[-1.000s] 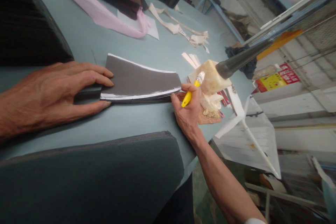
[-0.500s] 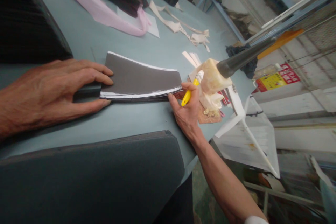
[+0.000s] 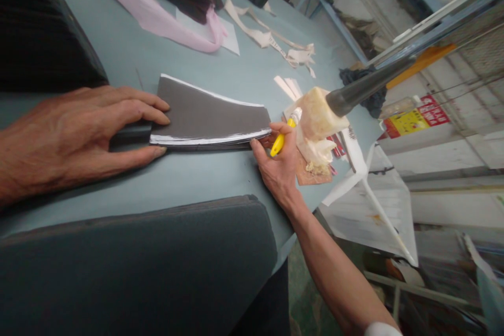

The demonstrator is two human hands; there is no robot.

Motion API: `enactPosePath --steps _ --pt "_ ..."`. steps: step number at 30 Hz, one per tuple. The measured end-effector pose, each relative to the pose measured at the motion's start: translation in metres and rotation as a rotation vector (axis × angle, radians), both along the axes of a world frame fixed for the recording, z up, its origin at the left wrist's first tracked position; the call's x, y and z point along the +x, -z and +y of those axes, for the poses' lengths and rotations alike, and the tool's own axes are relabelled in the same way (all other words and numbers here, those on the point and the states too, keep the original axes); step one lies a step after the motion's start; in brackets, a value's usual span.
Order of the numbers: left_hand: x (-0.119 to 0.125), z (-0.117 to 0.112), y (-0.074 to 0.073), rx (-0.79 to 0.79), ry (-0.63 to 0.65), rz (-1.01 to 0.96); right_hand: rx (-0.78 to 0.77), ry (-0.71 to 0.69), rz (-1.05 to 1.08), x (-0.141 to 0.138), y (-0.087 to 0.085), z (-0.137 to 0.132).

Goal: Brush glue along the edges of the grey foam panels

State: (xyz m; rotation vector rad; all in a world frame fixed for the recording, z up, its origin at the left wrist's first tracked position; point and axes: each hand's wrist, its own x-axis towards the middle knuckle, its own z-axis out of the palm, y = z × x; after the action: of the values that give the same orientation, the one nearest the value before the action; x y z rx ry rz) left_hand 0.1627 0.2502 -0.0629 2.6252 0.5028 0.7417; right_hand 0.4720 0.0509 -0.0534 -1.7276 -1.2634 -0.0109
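A curved stack of dark grey sheets [image 3: 208,113] with white-edged layers lies on the blue-grey table [image 3: 189,178]. My left hand [image 3: 94,121] holds its narrow end, fingers spread over the top and thumb along the lower edge. A dark block [image 3: 129,135] sits under that palm. My right hand [image 3: 279,168] grips a yellow-handled tool [image 3: 281,139] with a pale tip, its fingertips touching the stack's wide end. Just beyond that hand stands a cream waxy lump [image 3: 317,115] on a tan pad [image 3: 309,173].
A black tapered rod [image 3: 366,89] reaches over the lump from the right. Dark grey padding [image 3: 129,268] fills the near side, with black material [image 3: 39,26] at far left. Pink fabric [image 3: 145,16], beige strips [image 3: 268,39] and white paper [image 3: 366,210] lie around the table's far and right edges.
My right hand and its yellow tool have shifted slightly left along the stack's edge. My left hand and the stack stay nearly still.
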Motion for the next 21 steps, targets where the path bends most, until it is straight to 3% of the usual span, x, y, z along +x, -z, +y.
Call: enactPosePath --steps 4,21 --pt "0.0015 -0.0024 -0.0038 0.075 0.029 -0.009 -0.009 0.001 0.025 -0.0001 -0.0004 0.0004" --pt "0.0036 -0.0017 -0.0033 0.07 0.023 -0.005 0.015 -0.006 0.045 -0.0002 -0.0002 0.0031"
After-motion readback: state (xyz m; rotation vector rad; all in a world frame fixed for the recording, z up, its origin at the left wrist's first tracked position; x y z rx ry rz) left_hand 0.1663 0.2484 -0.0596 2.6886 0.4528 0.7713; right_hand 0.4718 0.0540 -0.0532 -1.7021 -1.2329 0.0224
